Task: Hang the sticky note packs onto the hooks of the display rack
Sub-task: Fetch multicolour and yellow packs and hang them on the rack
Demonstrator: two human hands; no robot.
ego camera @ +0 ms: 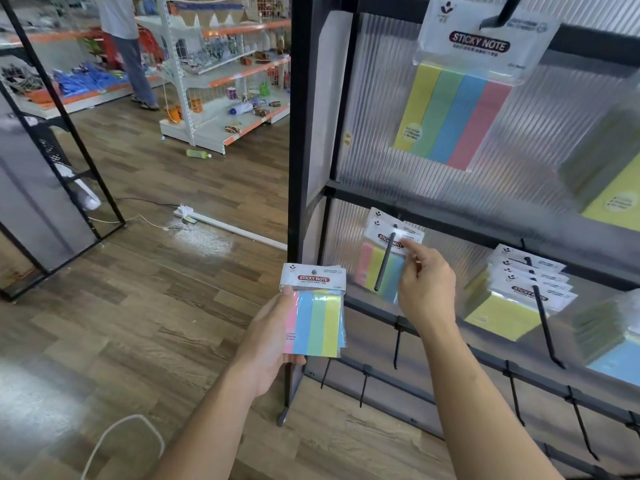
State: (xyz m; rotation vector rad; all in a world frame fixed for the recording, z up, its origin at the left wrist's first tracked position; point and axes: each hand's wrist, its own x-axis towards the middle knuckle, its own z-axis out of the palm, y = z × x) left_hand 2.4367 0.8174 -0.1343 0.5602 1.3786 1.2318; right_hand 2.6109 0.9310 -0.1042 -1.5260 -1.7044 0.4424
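My left hand [268,336] grips a small stack of sticky note packs [317,315] with pink, blue, green and yellow strips, held upright in front of the rack's left post. My right hand [424,284] pinches the white header of a striped pack [375,268] that sits on a black hook [383,263] in the rack's middle row. Another striped pack [457,109] hangs from a top hook. Several yellow packs [509,303] hang on the hook to the right.
The black display rack [304,140] has a ribbed translucent back panel. Bare black hooks [397,348] line the lower rail. More packs [613,199] hang at the far right. A person [130,46] stands by the store shelves [221,81]. A white cable [114,441] lies on the wooden floor.
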